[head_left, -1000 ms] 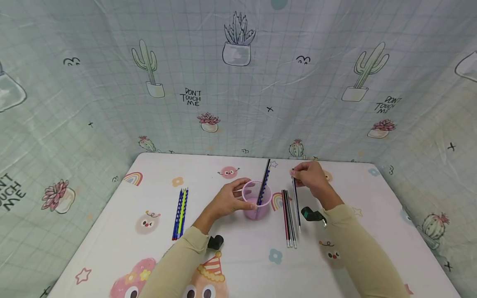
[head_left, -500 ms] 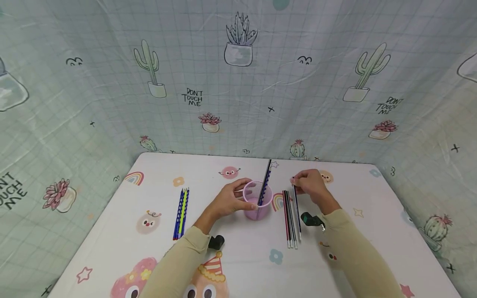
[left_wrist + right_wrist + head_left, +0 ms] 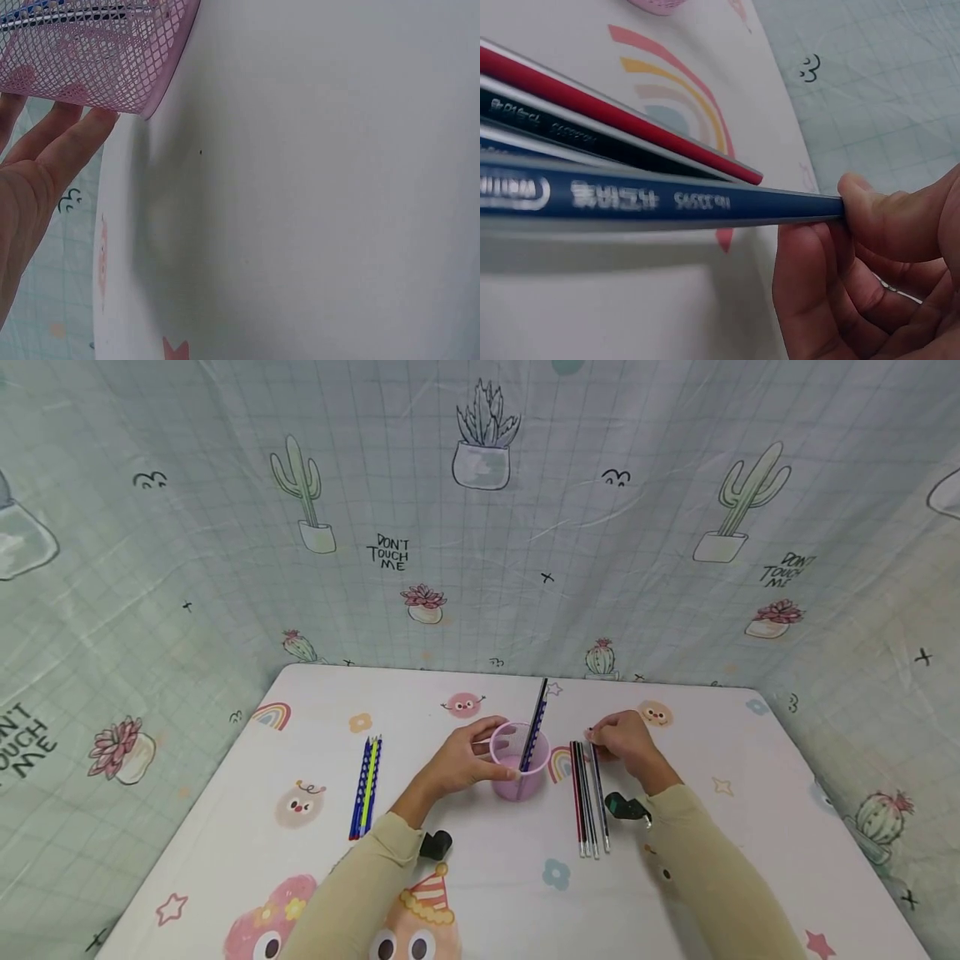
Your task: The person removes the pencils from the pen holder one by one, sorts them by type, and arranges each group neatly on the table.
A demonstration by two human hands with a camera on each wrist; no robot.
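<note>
My left hand is curled round a pink mesh pencil cup, thumb at the near side and fingers behind. The mesh wall also shows in the left wrist view. A blue dotted pencil and a dark pencil lean inside it. To the right of the cup, my right hand pinches a blue pencil by its far end, between thumb and fingers. That pencil slants beside a row of several pencils, including a red one and a dark green one.
Left of the cup lies a group of blue dotted pencils with a yellow-green pencil. The white printed table ends at a patterned cloth backdrop. Black wrist devices sit by both forearms.
My right hand has drawn the pinched pencil nearer to me, alongside the row on the table. The left hand and the cup have stayed in place.
</note>
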